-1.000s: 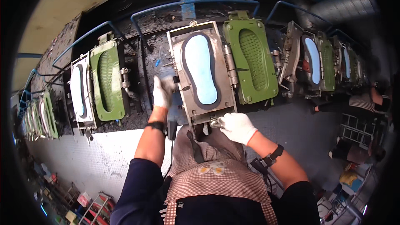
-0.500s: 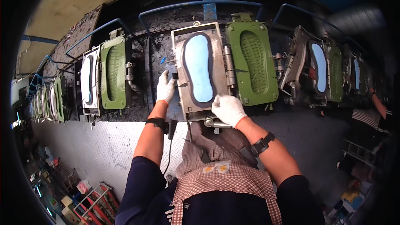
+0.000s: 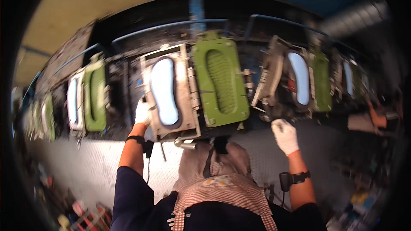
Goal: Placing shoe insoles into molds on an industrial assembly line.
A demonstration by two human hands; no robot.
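In front of me lies an opened shoe-sole mould: a metal half point(image 3: 185, 102) holding a light blue sole point(image 3: 164, 92) with a dark rim, hinged to a green half point(image 3: 239, 90) with a ribbed sole-shaped hollow. My left hand point(image 3: 143, 113), in a white glove, is at the left edge of the metal half; its fingers are blurred and partly merge with that edge. Off to the right, my gloved right hand point(image 3: 285, 137) hangs in the air with curled fingers, below the neighbouring mould point(image 3: 269, 81) and touching nothing visible. Whether anything small is inside its fingers is hidden.
More moulds stand in a row both ways, among them a green one point(image 3: 95, 96) at left. Blue rails point(image 3: 171, 24) run behind them. A metal lever point(image 3: 185, 144) sticks out under the near mould. Another person's arm point(image 3: 377, 117) shows at far right.
My right hand has left the lower right of the blue sole and moved right. My left hand stays by the mould's left side. The whole view has shifted, putting the mould further left.
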